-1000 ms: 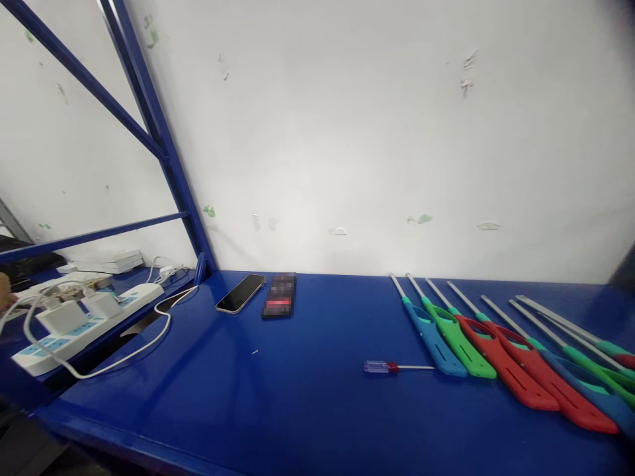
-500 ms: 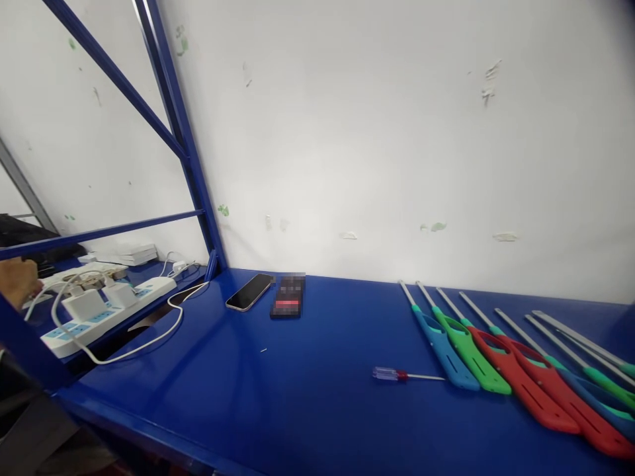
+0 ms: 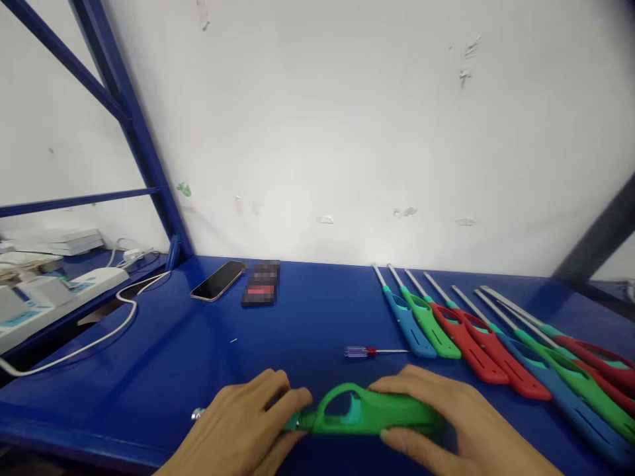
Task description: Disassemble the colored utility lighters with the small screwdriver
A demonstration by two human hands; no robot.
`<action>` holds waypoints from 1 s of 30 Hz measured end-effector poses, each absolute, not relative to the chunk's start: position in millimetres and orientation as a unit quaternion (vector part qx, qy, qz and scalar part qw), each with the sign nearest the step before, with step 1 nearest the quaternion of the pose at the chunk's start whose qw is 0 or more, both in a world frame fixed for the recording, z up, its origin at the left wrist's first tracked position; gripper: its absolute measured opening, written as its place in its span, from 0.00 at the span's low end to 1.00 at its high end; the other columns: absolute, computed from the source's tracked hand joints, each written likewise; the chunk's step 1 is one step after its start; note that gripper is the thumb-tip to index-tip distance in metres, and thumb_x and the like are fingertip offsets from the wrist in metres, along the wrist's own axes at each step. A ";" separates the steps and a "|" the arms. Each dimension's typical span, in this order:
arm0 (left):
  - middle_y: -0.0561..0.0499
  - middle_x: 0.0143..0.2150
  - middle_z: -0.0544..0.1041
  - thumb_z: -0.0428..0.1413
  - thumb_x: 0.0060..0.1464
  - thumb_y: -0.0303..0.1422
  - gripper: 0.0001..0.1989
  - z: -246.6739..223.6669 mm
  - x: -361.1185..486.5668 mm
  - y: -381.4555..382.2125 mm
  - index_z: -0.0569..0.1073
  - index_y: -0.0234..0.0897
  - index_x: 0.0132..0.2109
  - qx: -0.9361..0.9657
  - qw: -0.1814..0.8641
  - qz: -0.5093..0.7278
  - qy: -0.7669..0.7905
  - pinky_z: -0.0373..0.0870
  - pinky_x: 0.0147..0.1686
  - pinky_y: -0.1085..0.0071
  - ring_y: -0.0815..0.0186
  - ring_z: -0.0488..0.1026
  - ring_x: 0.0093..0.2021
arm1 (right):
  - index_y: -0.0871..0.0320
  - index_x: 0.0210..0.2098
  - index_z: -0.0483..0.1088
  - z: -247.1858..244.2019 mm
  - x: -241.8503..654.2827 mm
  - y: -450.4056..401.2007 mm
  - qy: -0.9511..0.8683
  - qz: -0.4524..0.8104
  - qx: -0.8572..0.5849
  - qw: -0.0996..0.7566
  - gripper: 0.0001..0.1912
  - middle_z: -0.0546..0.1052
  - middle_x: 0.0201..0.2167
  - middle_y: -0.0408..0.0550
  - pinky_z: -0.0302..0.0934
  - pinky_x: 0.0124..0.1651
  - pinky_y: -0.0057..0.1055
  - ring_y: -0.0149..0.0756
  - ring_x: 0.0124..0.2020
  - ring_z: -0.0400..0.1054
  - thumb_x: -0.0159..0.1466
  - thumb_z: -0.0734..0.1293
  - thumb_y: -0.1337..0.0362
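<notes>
Between my two hands, low over the front of the blue table, lies a green lighter [image 3: 397,413] with a teal collar and trigger. My left hand [image 3: 248,420] is wrapped round its collar and neck; a metal tip shows left of the hand. Fingers and thumb of my right hand [image 3: 461,420] grip the handle's rear end. Behind it a screwdriver [image 3: 360,352] with a clear purple handle rests on the table. To the right is a row of several long-necked lighters, among them a blue one [image 3: 414,330] and a red one [image 3: 471,345].
Two phones, one bare [image 3: 218,280] and one blurred [image 3: 261,283], lie at the back left. A white cable [image 3: 106,337] runs along the left edge near a power strip [image 3: 99,281]. A blue frame post [image 3: 149,152] rises there, before a white wall.
Both my hands have come into view, holding the green lighter. The view has shifted right, showing more of the lighter row. The other person's hand at the far left is out of view.
</notes>
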State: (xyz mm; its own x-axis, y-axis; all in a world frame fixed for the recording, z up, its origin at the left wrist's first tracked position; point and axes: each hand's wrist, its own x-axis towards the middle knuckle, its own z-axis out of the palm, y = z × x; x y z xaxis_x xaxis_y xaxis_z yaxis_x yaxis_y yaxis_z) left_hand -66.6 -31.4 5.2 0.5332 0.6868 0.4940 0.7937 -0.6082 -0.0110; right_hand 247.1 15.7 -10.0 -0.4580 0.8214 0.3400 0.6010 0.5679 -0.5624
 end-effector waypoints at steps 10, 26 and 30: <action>0.48 0.57 0.79 0.45 0.71 0.18 0.24 -8.1 -51.0 -5.2 0.67 0.46 0.66 -0.903 -0.009 -0.192 -0.385 0.77 0.57 0.56 0.59 0.79 0.54 | 0.40 0.47 0.83 -19.3 221.1 13.5 -0.766 0.267 -0.442 0.383 0.16 0.82 0.47 0.40 0.72 0.54 0.28 0.36 0.48 0.79 0.68 0.74 0.70; 0.44 0.59 0.82 0.43 0.70 0.18 0.20 -6.1 -49.7 -6.2 0.73 0.36 0.59 -0.920 0.116 -0.171 -0.333 0.78 0.58 0.54 0.55 0.82 0.55 | 0.40 0.50 0.81 -18.1 221.8 5.5 -0.756 0.295 -0.480 0.333 0.09 0.82 0.54 0.41 0.69 0.64 0.42 0.45 0.57 0.77 0.72 0.71 0.55; 0.47 0.52 0.85 0.45 0.73 0.23 0.13 -0.7 -39.9 -2.2 0.73 0.39 0.48 -0.901 0.092 -0.232 -0.355 0.82 0.48 0.62 0.60 0.85 0.46 | 0.38 0.51 0.79 -14.9 221.7 5.1 -0.754 0.318 -0.477 0.319 0.09 0.82 0.54 0.38 0.68 0.63 0.40 0.42 0.57 0.76 0.72 0.72 0.58</action>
State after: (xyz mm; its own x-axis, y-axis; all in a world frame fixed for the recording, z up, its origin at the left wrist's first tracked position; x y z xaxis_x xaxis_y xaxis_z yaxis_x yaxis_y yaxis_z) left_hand -39.9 -2.2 -0.7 0.6405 0.5973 0.4826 0.6822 -0.7311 -0.0005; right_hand 221.7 5.1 -14.9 -0.3406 0.9231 0.1784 0.5171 0.3424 -0.7845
